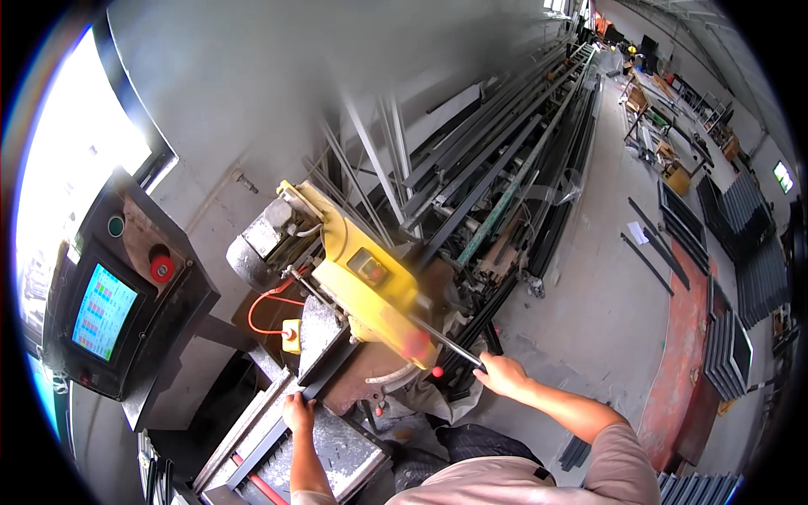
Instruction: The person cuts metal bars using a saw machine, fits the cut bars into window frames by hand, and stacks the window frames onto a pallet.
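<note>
While the right hand [503,374] is wrapped around the end of the handle [454,345] sticking out of the yellow saw [370,278], the left hand [299,412] is well apart from it, on a dark bar [271,439] at the near-left side of the saw. Can't tell if those left fingers are clamped or just pressing. The bar's long, straight and slim, kinda charcoal, running slantwise up toward the saw. The saw itself is bright yellow up top, with a scuffed grey motor [257,244] on its left. Further left of the saw there's a control box [189,290] with a lit screen [103,311] and a fat red button [162,268]. Beyond the saw, a messy pile of long metal lengths [480,160].
</note>
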`<state>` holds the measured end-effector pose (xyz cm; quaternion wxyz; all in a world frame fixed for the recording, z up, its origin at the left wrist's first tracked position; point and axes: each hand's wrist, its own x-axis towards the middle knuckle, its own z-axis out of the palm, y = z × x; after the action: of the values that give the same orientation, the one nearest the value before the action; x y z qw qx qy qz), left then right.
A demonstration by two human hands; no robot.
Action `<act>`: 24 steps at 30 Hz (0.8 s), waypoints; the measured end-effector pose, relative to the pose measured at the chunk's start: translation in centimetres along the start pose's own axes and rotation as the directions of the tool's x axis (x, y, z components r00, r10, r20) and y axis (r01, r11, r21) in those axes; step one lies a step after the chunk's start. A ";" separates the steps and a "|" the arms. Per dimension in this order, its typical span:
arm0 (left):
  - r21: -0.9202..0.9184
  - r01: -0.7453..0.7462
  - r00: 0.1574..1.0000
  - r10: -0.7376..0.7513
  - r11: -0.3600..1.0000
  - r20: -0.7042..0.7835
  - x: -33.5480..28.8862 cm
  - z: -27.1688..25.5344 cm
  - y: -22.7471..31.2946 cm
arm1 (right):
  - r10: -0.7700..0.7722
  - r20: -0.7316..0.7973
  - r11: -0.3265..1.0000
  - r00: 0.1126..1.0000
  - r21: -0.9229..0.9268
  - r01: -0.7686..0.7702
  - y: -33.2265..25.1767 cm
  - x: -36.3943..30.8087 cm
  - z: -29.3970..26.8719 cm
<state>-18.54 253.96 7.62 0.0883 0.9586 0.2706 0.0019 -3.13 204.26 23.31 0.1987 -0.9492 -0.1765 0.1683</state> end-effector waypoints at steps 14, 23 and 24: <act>-0.016 -0.007 0.999 0.006 1.000 -0.036 -0.1 -0.2 0.3 | 0.038 0.073 0.999 0.997 -0.024 -0.036 -2.2 -0.3 -4.0; -0.039 0.009 1.000 -0.008 0.999 0.028 -0.8 1.2 -1.4 | -0.355 0.006 0.916 0.935 -0.200 0.349 -22.6 4.6 -24.5; -0.026 0.004 0.996 -0.002 1.000 0.094 0.3 1.0 -0.4 | -0.309 0.015 0.928 0.951 -0.214 0.305 -24.4 5.1 -26.4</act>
<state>-18.40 254.27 6.60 0.1133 0.9561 0.2674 -0.0398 5.09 218.91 55.51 0.1211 -0.9273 -0.3378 0.1066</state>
